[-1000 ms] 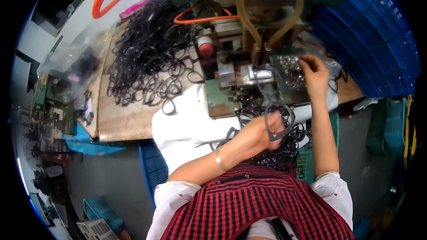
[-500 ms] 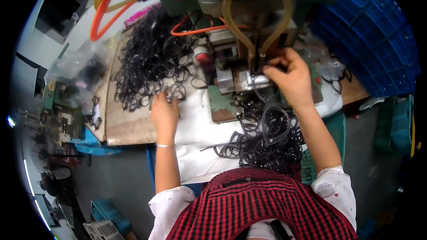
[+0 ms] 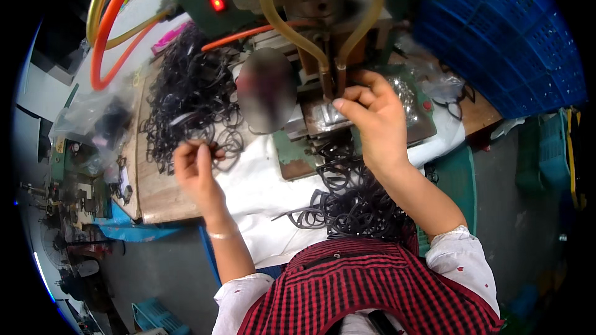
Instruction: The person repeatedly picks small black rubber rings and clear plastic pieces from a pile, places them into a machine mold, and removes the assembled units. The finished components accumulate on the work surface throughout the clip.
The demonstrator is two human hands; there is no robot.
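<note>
My left hand (image 3: 202, 177) is at the near edge of a heap of black loop-shaped bands (image 3: 186, 90), its thumb and fingers closed on a black band (image 3: 231, 150). My right hand (image 3: 380, 118) reaches to the green bench press (image 3: 292, 155), fingers bent and thumb tip beside the metal block (image 3: 328, 115) under the press head. Whatever its fingertips pinch is hidden. Two yellowish tubes (image 3: 367, 28) run down to the head just behind those fingers. Below the press, more black bands (image 3: 360, 208) lie piled close to my apron.
A blurred round patch (image 3: 268, 90) covers part of the press's left side. Blue plastic crates (image 3: 503, 43) stand at the right. An orange hose (image 3: 99, 56) loops at the upper left, above clear plastic bags (image 3: 93, 118). White sheeting (image 3: 257, 180) covers the bench front.
My left hand has turned and closed at the heap. The band that hung from the press front no longer shows there. My right hand stays at the press; the whole view has shifted slightly.
</note>
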